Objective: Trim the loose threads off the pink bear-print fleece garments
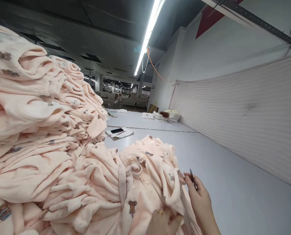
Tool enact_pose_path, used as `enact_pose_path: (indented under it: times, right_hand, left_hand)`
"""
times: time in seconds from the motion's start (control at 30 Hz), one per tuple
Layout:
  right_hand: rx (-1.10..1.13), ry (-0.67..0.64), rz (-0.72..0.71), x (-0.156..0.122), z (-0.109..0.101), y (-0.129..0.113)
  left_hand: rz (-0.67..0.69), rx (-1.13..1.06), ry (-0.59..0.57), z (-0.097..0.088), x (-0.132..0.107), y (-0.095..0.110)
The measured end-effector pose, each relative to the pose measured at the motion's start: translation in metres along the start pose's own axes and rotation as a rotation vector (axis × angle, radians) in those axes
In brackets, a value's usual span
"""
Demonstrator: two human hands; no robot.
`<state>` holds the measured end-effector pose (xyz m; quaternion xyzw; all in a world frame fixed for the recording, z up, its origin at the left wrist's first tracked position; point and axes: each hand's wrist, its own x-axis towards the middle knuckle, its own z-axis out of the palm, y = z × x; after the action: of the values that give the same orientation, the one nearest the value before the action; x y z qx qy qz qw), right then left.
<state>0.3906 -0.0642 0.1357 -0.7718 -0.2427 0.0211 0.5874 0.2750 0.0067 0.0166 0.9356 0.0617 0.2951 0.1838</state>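
Observation:
A pink fleece garment point(145, 176) printed with small bears lies bunched on the white table point(233, 182) in front of me. My left hand point(163, 222), with a ring on one finger, grips a fold of this garment at the bottom edge. My right hand point(200, 199) holds small dark thread snips point(192, 179) pointing up, its fingertips touching the garment's right edge.
A tall stack of the same pink garments point(37, 130) fills the left side. A phone on a notebook point(118, 132) lies further back on the table. Folded white stacks point(165, 116) sit far off. A striped cloth wall point(245, 111) runs along the right.

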Motion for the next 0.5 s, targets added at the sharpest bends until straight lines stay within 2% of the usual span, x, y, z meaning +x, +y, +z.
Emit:
enact_pose_path:
  times: [0.1,0.17,0.23,0.3,0.33,0.37,0.43,0.47,0.5]
  right_hand:
    - [0.030,-0.036,-0.126,-0.007,0.010,-0.013]
    - [0.074,-0.100,-0.187,-0.012,0.018,-0.013]
    - [0.139,-0.264,-0.184,-0.020,0.022,-0.007]
    - [0.198,-0.425,-0.157,-0.030,0.019,0.004]
    - [0.210,-0.453,-0.156,-0.033,0.016,0.010]
    - [0.218,-0.454,-0.153,-0.034,0.011,0.017]
    - [0.204,-0.345,-0.129,-0.025,-0.002,0.031]
    - [0.173,-0.252,-0.103,-0.016,-0.008,0.037]
    - [0.132,-0.158,-0.070,-0.003,-0.013,0.043]
  left_hand:
    - [0.035,-0.076,-0.072,-0.020,0.001,0.002]
    - [0.020,-0.150,-0.073,-0.046,0.002,0.005]
    - [-0.128,-0.212,0.027,-0.079,0.005,0.006]
    - [-0.306,-0.244,0.211,-0.112,0.014,0.002]
    - [-0.311,-0.216,0.315,-0.125,0.022,0.000]
    - [-0.271,-0.163,0.406,-0.136,0.031,-0.003]
    - [-0.153,-0.028,0.522,-0.148,0.056,-0.005]
    - [-0.101,0.036,0.514,-0.149,0.070,-0.004]
    - [-0.072,0.083,0.454,-0.146,0.084,-0.002]
